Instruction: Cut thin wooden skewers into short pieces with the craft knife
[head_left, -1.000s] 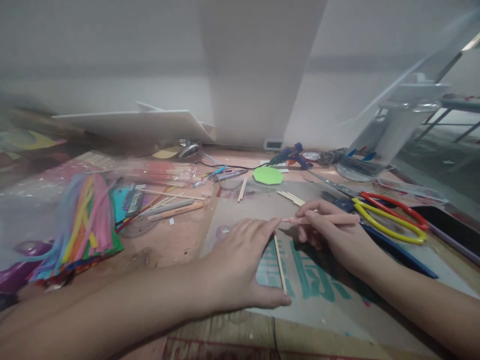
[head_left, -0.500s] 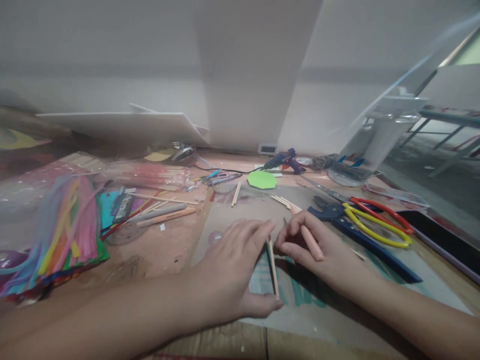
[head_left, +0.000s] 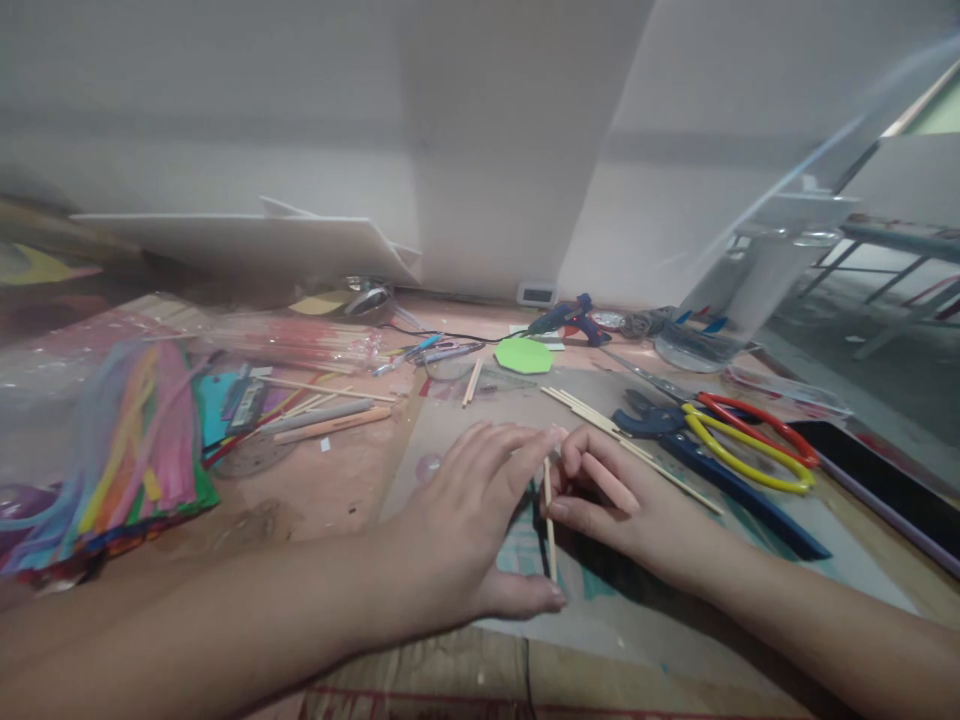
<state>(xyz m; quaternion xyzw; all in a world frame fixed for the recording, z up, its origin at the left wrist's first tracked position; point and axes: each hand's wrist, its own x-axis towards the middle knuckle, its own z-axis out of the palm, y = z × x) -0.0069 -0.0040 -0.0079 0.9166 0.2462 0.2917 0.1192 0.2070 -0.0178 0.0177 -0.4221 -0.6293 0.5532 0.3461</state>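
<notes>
My left hand (head_left: 480, 510) spans a short wooden stick (head_left: 551, 530), its thumb at the near end and its fingertips by the far end. My right hand (head_left: 611, 490) is closed around a peach-coloured pen (head_left: 609, 482), most of which the fingers hide. The right fingertips are close to the stick's upper part; whether they touch it I cannot tell. Both hands are over a pale sheet (head_left: 442, 425) with teal marks. Several thin wooden sticks (head_left: 592, 412) lie just beyond my right hand, and two short sticks (head_left: 472, 382) lie farther back.
Blue cutters (head_left: 742, 490), scissors with red and yellow handles (head_left: 750, 460) and a phone (head_left: 877, 490) lie on the right. Behind are a green paper octagon (head_left: 523, 355), a glue gun (head_left: 574, 320) and a clear container (head_left: 705, 345). Colourful pipe cleaners (head_left: 142, 430) and pens (head_left: 334, 425) are left.
My right hand has shifted slightly left, up against the stick, and the pen has tilted. More of the wooden sticks behind it shows. My left hand keeps its hold.
</notes>
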